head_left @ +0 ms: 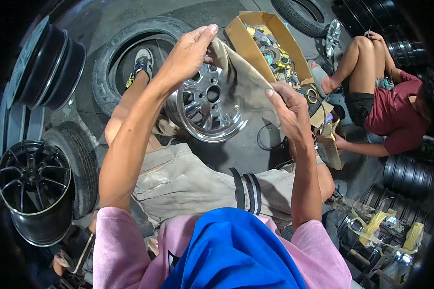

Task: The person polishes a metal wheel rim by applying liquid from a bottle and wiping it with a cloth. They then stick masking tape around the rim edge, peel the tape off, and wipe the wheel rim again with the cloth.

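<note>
A beige-grey cloth (248,79) is stretched out between my two hands, in the air above the floor. My left hand (192,52) pinches its upper left corner between thumb and fingers. Lower and to the right, my right hand (290,106) grips the opposite edge, the thumb on top. Partly behind the cloth is a shiny chrome wheel rim (205,126), between my legs; the cloth hides its right side. Whether cloth and rim touch, I cannot tell.
A tyre (102,82) lies around my left foot. Ahead stands a cardboard box (241,36) of tools and discs. Black rims (33,168) are at left. At right, a seated person (395,113) reaches toward a small carton (329,147). A cable (259,139) lies nearby.
</note>
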{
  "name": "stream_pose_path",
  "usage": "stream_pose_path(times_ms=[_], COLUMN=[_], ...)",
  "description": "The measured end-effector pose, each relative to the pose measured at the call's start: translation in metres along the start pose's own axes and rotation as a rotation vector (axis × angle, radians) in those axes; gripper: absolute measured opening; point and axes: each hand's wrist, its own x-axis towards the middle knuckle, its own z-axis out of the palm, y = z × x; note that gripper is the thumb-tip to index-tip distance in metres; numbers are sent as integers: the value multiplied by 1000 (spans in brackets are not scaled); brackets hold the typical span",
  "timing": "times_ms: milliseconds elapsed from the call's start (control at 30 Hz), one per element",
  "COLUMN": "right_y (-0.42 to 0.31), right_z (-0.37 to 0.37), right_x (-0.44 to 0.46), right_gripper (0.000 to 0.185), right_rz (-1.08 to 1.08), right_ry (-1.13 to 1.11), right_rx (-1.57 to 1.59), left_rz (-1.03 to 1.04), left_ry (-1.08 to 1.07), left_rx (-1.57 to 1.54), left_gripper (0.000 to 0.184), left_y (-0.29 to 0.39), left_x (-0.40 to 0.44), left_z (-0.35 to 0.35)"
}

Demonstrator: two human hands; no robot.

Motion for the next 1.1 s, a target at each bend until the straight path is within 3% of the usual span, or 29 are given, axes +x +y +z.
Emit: stream_pose_path(times_ms=[267, 367, 533, 600, 667, 733, 833, 933, 1000, 1067, 1100], right_y=[-12, -16, 1, 5, 8, 9, 4, -10, -7, -3, -19], right_z=[5, 7, 16, 16, 8, 7, -2, -9, -26, -46, -49], right_x=[-3, -14, -34, -42, -41, -45, -49, -52, -58, -74, -68], right_gripper=[29, 46, 52, 51, 51, 50, 48, 36, 38, 45, 55], right_rz=[133, 439, 569, 556, 541, 513, 492, 439, 407, 322, 213], right_ry=[38, -274, -546, -339, -348, -186, -238, -209, -120, 62, 86], right_rx=[437, 451, 551, 667, 716, 778, 756, 682, 589, 458, 398], left_rz=[-96, -58, -34, -12, -35, -48, -70, -37, 13, 81, 53], left_ry=[17, 89, 85, 82, -16, -43, -78, -86, -203, -236, -201], left_rx=[-147, -304, -325, -303, -298, -285, -240, -135, 399, 716, 730], left_gripper=[44, 43, 42, 42, 49, 49, 44, 50, 52, 50, 51], left_y=[-5, -3, 4, 0, 1, 13, 12, -9, -20, -15, -7], left_x=[1, 1, -1, 1, 1, -9, -11, -3, 0, -5, -13], left_z=[7, 15, 6, -6, -12, -9, -9, -18, -34, -50, -61])
